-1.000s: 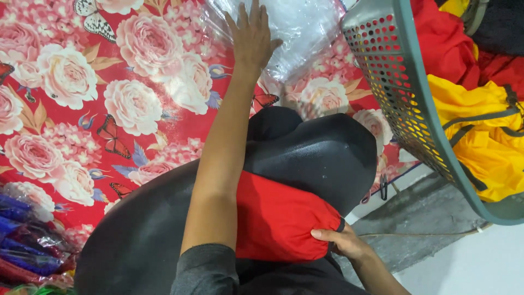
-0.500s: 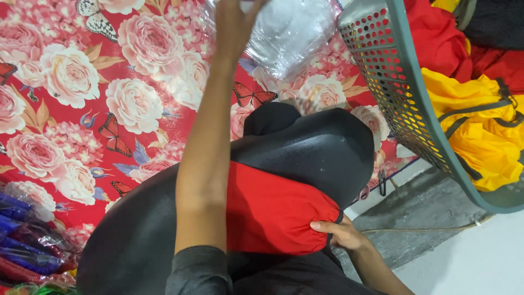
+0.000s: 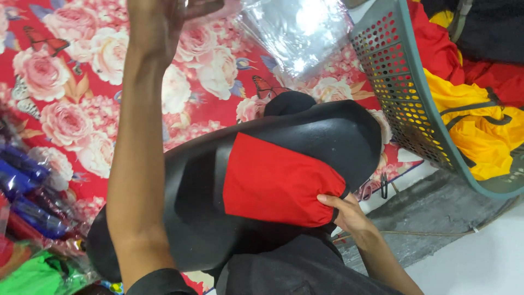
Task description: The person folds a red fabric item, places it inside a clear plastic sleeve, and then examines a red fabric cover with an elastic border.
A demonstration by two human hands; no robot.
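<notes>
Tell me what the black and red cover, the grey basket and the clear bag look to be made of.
Black and red cover: smooth leather-like vinyl, judging by the soft sheen; the red panel looks like matte cloth.
Grey basket: rigid moulded plastic, with rows of punched holes.
Clear bag: thin plastic film, glossy and crinkled with glare.

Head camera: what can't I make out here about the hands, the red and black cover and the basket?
- Left hand: fingers cut off by the top edge, so its grip on the clear plastic bag is not visible.
- Right hand: fingertips tucked under the red and black cover.
- Cover: its lower part is hidden behind the left forearm and dark clothing.
- Basket: cut off at the right edge; its contents show only in part.
</notes>
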